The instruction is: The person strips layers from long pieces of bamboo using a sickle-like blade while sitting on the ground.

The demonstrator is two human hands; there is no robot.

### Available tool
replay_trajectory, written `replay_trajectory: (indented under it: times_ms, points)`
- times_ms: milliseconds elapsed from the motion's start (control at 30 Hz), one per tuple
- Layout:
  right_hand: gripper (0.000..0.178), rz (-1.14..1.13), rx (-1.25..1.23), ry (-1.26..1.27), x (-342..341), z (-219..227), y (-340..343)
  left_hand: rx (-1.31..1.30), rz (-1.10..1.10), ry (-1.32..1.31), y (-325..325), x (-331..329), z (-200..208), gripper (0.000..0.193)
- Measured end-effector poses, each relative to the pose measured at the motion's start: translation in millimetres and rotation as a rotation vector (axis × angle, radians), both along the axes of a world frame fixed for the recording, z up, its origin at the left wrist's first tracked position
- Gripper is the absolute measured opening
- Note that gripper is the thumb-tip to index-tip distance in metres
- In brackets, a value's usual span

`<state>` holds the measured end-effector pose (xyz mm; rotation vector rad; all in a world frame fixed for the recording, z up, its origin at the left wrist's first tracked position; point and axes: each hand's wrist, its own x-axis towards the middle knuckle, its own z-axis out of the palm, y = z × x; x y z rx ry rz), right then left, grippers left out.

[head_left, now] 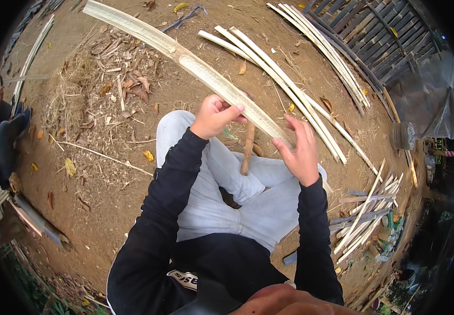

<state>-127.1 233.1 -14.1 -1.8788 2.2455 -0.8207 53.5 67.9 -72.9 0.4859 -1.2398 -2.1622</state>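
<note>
A long split bamboo strip (211,74), its pale hollow side facing up, runs slantwise across my lap. My left hand (217,116) pinches its lower edge with thumb and curled fingers. Further along, my right hand (301,153) is around the strip's near end, thumb on one edge and fingers on the other. Part of that end is hidden behind the right hand. Between my crossed legs, a brown wooden handle (248,149) sticks out from beneath the strip; whatever it belongs to is covered.
Several pale bamboo strips (282,84) lie on the dirt ahead, with another bundle (332,52) beside a slatted bamboo panel (374,26). Cut pieces (366,215) are heaped at right. Shavings and dry leaves (127,79) cover ground at left. Another person (6,131) sits far left near a bamboo pole (43,223).
</note>
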Motion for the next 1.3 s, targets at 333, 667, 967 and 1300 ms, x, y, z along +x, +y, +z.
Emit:
replay_trajectory:
  times_ms: [333, 667, 967, 1300]
  points:
    - [0.045, -0.008, 0.130, -0.275, 12.8, 0.5, 3.0, 0.000, -0.126, 0.082, 11.1, -16.0, -5.9, 0.045]
    - [0.044, -0.059, 0.095, -0.135, -12.0, 0.1, 28.9, 0.139, -0.209, 0.283, 28.0, -34.3, 2.6, 0.059]
    - [0.016, -0.385, -0.248, -0.503, 32.8, -24.3, 46.8, 0.151, 0.043, 0.892, -35.6, -33.4, 96.5, 0.030]
    - [0.040, -0.570, 0.221, -1.069, 26.9, -235.8, -13.8, -0.325, -0.083, 0.691, -40.0, -64.8, 168.4, 0.049]
